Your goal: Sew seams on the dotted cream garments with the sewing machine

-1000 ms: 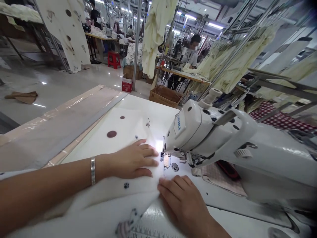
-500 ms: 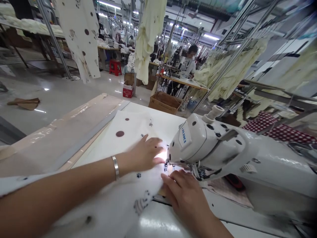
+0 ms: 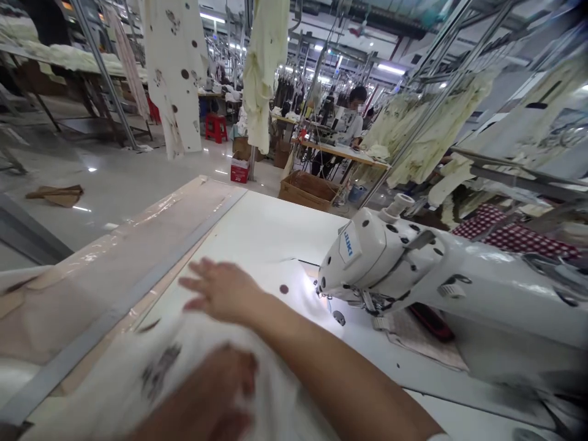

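White cloth [image 3: 138,370] with brown dots and dark animal prints lies across the front of the table, one part under the lit needle area of a white JUKI sewing machine [image 3: 381,251]. My right hand [image 3: 220,291] reaches across to the left, its fingers spread over the cloth's far left part. Below it, near the bottom edge, my left hand [image 3: 229,376] is low over the cloth. Motion smears its fingers, so I cannot see whether they grip the fabric. Both hands are away from the needle.
A plastic-covered side board [image 3: 151,236] adjoins the white tabletop [image 3: 280,223] on the left. Under the machine arm lie a dark red-edged object [image 3: 432,321] and a pinkish cloth [image 3: 425,343]. Beyond stand a cardboard box [image 3: 307,188], hanging garments [image 3: 174,79] and a person [image 3: 353,122] at another table.
Both hands have left the needle area. My right hand has crossed to the left, and my left hand has drawn back toward me. The cloth has shifted and lies bunched nearer to me.
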{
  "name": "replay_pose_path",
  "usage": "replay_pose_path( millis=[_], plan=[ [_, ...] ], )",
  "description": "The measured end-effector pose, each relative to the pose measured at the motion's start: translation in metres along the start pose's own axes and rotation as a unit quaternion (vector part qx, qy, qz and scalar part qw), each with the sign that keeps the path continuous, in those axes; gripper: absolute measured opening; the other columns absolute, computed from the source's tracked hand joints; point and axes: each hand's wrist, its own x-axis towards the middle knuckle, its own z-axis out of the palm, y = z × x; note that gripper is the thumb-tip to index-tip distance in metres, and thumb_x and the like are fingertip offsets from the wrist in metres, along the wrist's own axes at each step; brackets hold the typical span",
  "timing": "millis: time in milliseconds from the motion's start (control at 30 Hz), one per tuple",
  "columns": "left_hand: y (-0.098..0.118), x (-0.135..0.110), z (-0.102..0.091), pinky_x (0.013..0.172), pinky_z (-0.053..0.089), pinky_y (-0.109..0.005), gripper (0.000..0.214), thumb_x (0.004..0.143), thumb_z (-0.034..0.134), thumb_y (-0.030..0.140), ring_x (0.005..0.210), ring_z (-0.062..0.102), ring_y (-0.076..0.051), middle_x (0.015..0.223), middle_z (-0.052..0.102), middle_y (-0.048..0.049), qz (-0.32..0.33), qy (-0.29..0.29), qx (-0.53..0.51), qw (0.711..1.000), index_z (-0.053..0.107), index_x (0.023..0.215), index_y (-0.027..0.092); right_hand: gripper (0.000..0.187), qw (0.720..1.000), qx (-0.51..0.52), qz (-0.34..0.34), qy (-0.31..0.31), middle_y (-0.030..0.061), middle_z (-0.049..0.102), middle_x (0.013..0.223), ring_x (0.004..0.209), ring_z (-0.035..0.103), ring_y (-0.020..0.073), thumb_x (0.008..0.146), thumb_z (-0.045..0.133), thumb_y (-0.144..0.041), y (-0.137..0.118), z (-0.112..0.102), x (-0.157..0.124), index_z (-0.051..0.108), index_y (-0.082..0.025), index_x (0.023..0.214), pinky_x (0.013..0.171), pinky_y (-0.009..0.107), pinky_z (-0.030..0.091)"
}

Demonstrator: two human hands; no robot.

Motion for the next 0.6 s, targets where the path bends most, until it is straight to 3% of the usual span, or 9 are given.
replay_pose_path(
  millis=[67, 100, 167, 233, 300, 367, 433, 533, 600],
  plan=[
    [-0.022, 0.002, -0.018, 0.108, 0.036, -0.048, 0.048, 0.091, 0.042, 0.023, 0.123, 0.048, -0.025, 0.132, 0.055, -0.0065, -0.007, -0.024, 0.0, 1.0, 0.039, 0.139, 0.027, 0.044, 0.991, -0.018, 0.121, 0.06, 0.0076, 0.03, 0.15, 0.139, 0.025, 0.0254, 0.097, 0.039, -0.036, 0.014, -0.002, -0.006, 0.04, -0.019, 0.138, 0.109, 0.05, 0.03],
    [-0.037, 0.005, -0.026, 0.112, 0.029, -0.047, 0.049, 0.091, 0.046, 0.029, 0.127, 0.045, -0.024, 0.136, 0.052, -0.0073, -0.001, -0.063, -0.004, 0.998, 0.039, 0.139, 0.025, 0.045, 0.986, -0.023, 0.142, 0.086, 0.0109, 0.026, 0.152, 0.14, 0.021, 0.0257, 0.099, 0.033, -0.028, 0.015, -0.003, -0.02, 0.034, -0.014, 0.141, 0.111, 0.052, 0.027],
    [-0.074, 0.011, -0.042, 0.116, 0.017, -0.045, 0.048, 0.091, 0.049, 0.038, 0.135, 0.035, -0.022, 0.142, 0.045, -0.0044, 0.05, -0.138, -0.016, 0.989, 0.041, 0.138, 0.028, 0.048, 0.987, -0.023, 0.097, 0.128, 0.0074, 0.023, 0.153, 0.142, 0.016, 0.021, 0.097, 0.035, -0.024, 0.007, -0.002, -0.065, 0.027, -0.015, 0.144, 0.113, 0.045, 0.026],
    [-0.105, 0.015, -0.053, 0.117, 0.011, -0.039, 0.051, 0.092, 0.048, 0.039, 0.138, 0.028, -0.019, 0.147, 0.037, -0.001, 0.049, -0.171, -0.026, 0.984, 0.035, 0.141, 0.033, 0.054, 0.994, -0.035, 0.02, 0.102, 0.0054, 0.033, 0.149, 0.139, 0.026, 0.0228, 0.095, 0.043, -0.038, -0.006, 0.004, -0.125, 0.031, -0.018, 0.143, 0.111, 0.048, 0.03],
    [-0.121, 0.015, -0.06, 0.117, 0.009, -0.036, 0.054, 0.092, 0.049, 0.04, 0.139, 0.027, -0.017, 0.149, 0.033, 0.001, 0.037, -0.18, -0.039, 0.982, 0.029, 0.142, 0.036, 0.053, 0.991, -0.079, 0.075, 0.078, 0.0051, 0.037, 0.147, 0.135, 0.034, 0.0256, 0.092, 0.047, -0.044, -0.012, 0.01, -0.185, 0.038, -0.021, 0.139, 0.105, 0.05, 0.038],
    [-0.117, 0.015, -0.064, 0.116, 0.011, -0.034, 0.055, 0.091, 0.05, 0.042, 0.137, 0.031, -0.018, 0.148, 0.034, 0.0014, 0.039, -0.181, -0.042, 0.982, 0.03, 0.142, 0.037, 0.049, 0.982, -0.121, 0.115, 0.093, 0.0084, 0.047, 0.14, 0.129, 0.043, 0.025, 0.092, 0.049, -0.039, -0.008, 0.012, -0.231, 0.042, -0.019, 0.137, 0.1, 0.045, 0.044],
    [-0.095, 0.022, -0.065, 0.113, 0.019, -0.035, 0.045, 0.091, 0.048, 0.04, 0.133, 0.038, -0.02, 0.143, 0.043, 0.0002, 0.047, -0.161, -0.024, 0.986, 0.043, 0.136, 0.035, 0.037, 0.972, -0.132, 0.118, 0.157, 0.0082, 0.06, 0.127, 0.119, 0.053, 0.0235, 0.093, 0.047, -0.031, 0.001, 0.008, -0.256, 0.051, -0.021, 0.129, 0.094, 0.042, 0.047],
    [-0.044, 0.046, -0.057, 0.094, 0.038, -0.039, 0.029, 0.088, 0.047, 0.029, 0.109, 0.055, -0.025, 0.118, 0.062, -0.0056, 0.043, -0.139, 0.004, 0.989, 0.061, 0.113, 0.026, 0.024, 0.959, -0.091, 0.144, 0.227, 0.0065, 0.067, 0.097, 0.089, 0.062, 0.0191, 0.092, 0.046, -0.02, 0.014, -0.003, -0.257, 0.061, -0.022, 0.111, 0.075, 0.034, 0.05],
    [-0.011, 0.067, -0.042, 0.076, 0.042, -0.038, 0.029, 0.077, 0.051, 0.018, 0.087, 0.056, -0.024, 0.098, 0.064, -0.0071, 0.033, -0.151, 0.019, 0.988, 0.061, 0.105, 0.021, 0.022, 0.96, -0.055, 0.155, 0.227, 0.0038, 0.062, 0.079, 0.071, 0.057, 0.0162, 0.091, 0.045, -0.014, 0.015, -0.009, -0.243, 0.063, -0.021, 0.1, 0.062, 0.03, 0.044]
  ],
)
